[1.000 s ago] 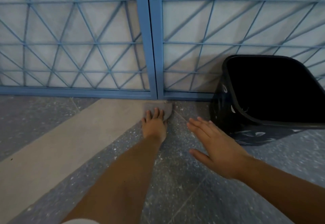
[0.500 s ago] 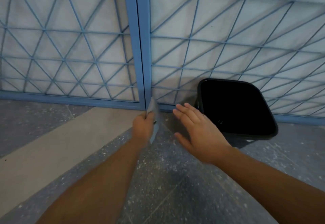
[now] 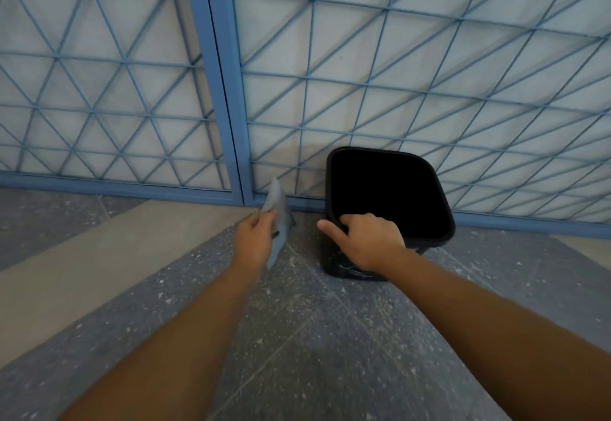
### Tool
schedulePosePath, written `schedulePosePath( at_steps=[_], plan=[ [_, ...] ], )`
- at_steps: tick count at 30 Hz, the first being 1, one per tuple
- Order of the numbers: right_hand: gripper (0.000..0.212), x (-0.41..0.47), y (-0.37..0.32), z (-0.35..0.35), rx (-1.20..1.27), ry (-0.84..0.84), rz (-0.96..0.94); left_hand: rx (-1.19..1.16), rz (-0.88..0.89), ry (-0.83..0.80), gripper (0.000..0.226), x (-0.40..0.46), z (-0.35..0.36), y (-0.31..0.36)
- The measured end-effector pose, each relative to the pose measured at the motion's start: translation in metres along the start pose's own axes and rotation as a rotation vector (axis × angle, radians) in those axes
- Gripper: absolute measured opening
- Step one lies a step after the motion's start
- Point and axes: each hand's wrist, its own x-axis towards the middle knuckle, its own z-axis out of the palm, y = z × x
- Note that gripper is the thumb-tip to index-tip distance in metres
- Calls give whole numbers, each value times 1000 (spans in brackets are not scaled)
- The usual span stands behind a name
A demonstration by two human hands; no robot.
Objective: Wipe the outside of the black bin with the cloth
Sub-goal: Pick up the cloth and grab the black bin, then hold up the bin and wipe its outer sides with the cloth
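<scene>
Where speckled floor meets blue grille: left hand pinching cloth, right hand gripping bin rim, fingertips hidden inside.

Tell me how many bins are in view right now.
1. The black bin stands on the floor against the blue gate, right of centre, with the right hand on its near rim. The left hand holds the cloth beside it.
</scene>
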Motion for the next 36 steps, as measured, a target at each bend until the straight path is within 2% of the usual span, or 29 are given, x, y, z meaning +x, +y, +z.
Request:
schedulePosePath(
  at_steps=[3,5,7,13,18,26,31,34,36],
  plan=[
    [55,11,-7,-2,21,-69,7,14,-8,-3,15,-4,-2,-1],
    [43,18,-13,-1,119,-90,34,1,-35,-14,21,-4,-3,-3],
    [39,22,-20,-2,185,-111,68,-46,-76,-23,16,-3,-3,-5],
    [35,15,-15,-1,92,-99,36,-228,-165,-28,16,4,1,-11],
    [43,-3,20,-19,188,-78,16,-110,-131,-134,22,-6,19,-4],
    [34,-33,70,-28,473,76,66,-16,131,-211,35,-46,74,15],
    [36,-33,78,-24,401,57,-50,178,429,-403,75,-57,114,1],
    [38,-30,79,-25,459,41,-95,58,462,-411,81,-48,127,-9],
    [38,-29,77,-25,479,28,-122,-90,387,-417,87,-38,135,-10]
  ],
)
